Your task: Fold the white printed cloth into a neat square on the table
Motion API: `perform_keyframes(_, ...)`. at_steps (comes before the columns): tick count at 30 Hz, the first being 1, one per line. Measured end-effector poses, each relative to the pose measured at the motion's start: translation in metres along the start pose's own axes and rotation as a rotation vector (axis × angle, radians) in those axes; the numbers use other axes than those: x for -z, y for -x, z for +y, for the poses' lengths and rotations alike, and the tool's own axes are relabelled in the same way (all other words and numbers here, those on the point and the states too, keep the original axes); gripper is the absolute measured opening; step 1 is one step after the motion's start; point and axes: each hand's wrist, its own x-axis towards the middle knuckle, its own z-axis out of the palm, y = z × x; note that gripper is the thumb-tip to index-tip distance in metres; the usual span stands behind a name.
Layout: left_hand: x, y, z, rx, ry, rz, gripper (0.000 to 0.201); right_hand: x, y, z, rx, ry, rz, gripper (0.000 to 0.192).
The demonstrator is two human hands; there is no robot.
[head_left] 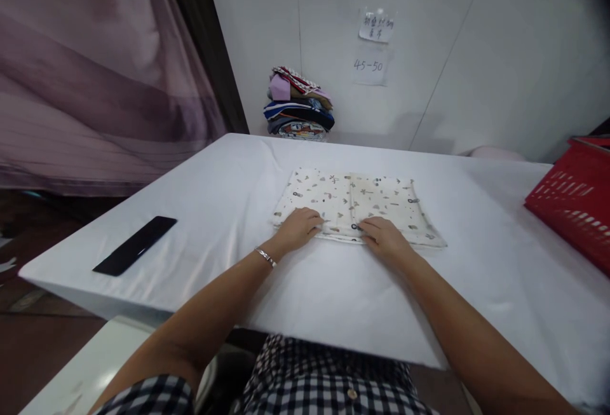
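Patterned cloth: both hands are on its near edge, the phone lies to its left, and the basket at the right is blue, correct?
Not quite. The head view shows the basket is red, not blue. The rest holds: both the left hand and right hand rest on the near edge of the patterned cloth, with the phone to its left.

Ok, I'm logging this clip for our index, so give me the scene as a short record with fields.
left hand: left hand rests on the near edge of the patterned cloth, fingers curled at the hem
right hand: right hand on the same near edge, beside the left
cloth state: folded flat, cream with small prints
surface: white table
left of hands: black phone
far edge: stack of folded clothes by the wall
right side: red basket
wall: paper notes
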Motion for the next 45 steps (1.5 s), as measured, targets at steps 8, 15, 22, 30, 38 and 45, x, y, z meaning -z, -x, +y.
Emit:
perform_keyframes(8, -0.009, -0.002, 0.006, -0.023, -0.024, 0.037, 0.027, -0.002, 0.002, -0.008, 0.02, 0.005, 0.007, 0.045)
perform_keyframes(15, -0.014, -0.007, 0.012, -0.013, 0.039, 0.054, 0.028, -0.003, 0.002, -0.009, -0.007, 0.035, 0.049, 0.033)
perform_keyframes(22, -0.014, -0.01, 0.014, 0.02, 0.014, 0.043, 0.039, 0.002, 0.004, -0.014, -0.04, -0.009, 0.126, 0.03)
perform_keyframes(30, -0.017, 0.001, 0.012, 0.002, 0.082, 0.039, 0.034, 0.003, 0.011, -0.019, -0.011, -0.058, 0.014, 0.028)
perform_keyframes(38, -0.016, 0.003, 0.013, -0.016, 0.12, 0.049, 0.031, 0.008, 0.015, -0.017, -0.015, -0.073, -0.013, 0.034)
perform_keyframes(45, -0.02, 0.0, 0.01, 0.015, 0.116, 0.044, 0.025, 0.001, 0.017, -0.011, -0.033, -0.08, 0.046, 0.03)
